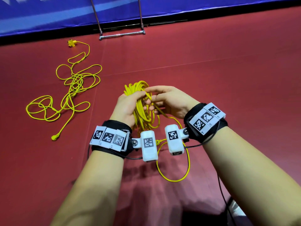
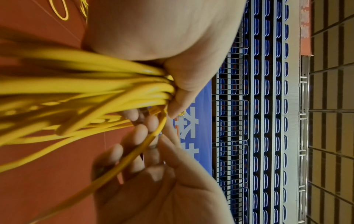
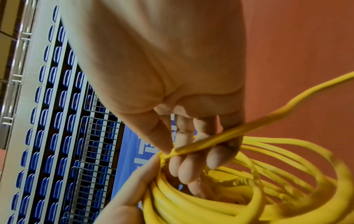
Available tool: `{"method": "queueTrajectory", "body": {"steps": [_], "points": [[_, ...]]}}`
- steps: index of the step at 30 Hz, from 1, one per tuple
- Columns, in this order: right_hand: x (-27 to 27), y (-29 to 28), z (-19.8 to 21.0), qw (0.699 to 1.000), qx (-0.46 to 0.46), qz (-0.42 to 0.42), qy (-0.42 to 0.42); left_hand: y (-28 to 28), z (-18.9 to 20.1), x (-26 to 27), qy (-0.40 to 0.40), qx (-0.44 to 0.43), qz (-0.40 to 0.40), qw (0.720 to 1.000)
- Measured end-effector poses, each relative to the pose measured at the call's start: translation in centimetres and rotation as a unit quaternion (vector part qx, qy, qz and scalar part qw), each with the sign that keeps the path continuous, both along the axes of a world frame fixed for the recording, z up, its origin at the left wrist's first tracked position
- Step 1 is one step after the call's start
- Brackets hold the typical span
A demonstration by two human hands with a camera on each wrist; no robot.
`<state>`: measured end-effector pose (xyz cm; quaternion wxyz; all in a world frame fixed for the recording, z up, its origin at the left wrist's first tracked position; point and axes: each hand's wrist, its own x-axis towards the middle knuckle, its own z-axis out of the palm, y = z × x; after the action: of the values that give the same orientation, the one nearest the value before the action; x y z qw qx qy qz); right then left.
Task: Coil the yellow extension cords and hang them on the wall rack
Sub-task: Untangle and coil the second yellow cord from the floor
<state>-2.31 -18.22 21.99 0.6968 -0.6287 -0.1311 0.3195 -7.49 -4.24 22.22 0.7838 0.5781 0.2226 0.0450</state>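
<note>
The left hand grips the bundled coil of yellow cord above the red floor, while the right hand pinches the loose strand feeding into it. If that grip slackens, the loops could spill. The trailing tail could snag, and a second cord lies tangled, well apart.

Floor: red matting with pale seam lines. At ten o'clock, one loose yellow cord lies in tangled loops, a plug at each end. At twelve o'clock, a metal frame rests its bottom bar on the floor, beside a blue banner.
</note>
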Motion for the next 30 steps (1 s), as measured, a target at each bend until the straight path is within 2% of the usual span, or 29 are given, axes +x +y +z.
{"method": "queueTrajectory", "body": {"steps": [3, 6, 8, 11, 16, 19, 24, 26, 30], "points": [[-0.7, 0.2, 0.3, 0.997, 0.002, 0.059, -0.054, -0.3, 0.2, -0.2, 0.0, -0.046, 0.012, 0.999], [-1.0, 0.6, 0.3, 0.995, 0.005, 0.067, -0.068, -0.2, 0.2, -0.4, 0.003, -0.051, 0.03, 0.998], [-0.8, 0.8, 0.3, 0.998, 0.016, 0.045, -0.032, -0.1, 0.0, -0.3, 0.004, -0.035, 0.05, 0.998], [-0.2, 0.8, -0.2, 0.999, 0.021, -0.037, 0.025, 0.3, -0.1, -0.2, -0.007, -0.018, 0.054, 0.998], [-0.1, 0.8, -2.3, 0.997, -0.07, -0.02, -0.016, 1.0, 0.3, -0.4, -0.013, -0.021, -0.016, 1.0], [0.0, 1.0, -2.6, 0.996, -0.066, -0.019, -0.061, 0.7, 0.3, -0.5, -0.013, -0.031, -0.066, 0.997], [1.0, -0.7, -2.4, 0.988, -0.059, -0.063, -0.128, 0.5, 0.0, -0.3, -0.009, -0.033, -0.092, 0.995], [1.5, -1.1, -2.5, 0.989, -0.054, -0.089, -0.103, 0.4, -0.1, -0.3, -0.003, -0.03, -0.1, 0.995], [2.8, -2.0, -2.6, 0.981, -0.006, -0.181, 0.067, 0.3, -0.3, -0.6, 0.011, -0.05, -0.109, 0.993]]}}
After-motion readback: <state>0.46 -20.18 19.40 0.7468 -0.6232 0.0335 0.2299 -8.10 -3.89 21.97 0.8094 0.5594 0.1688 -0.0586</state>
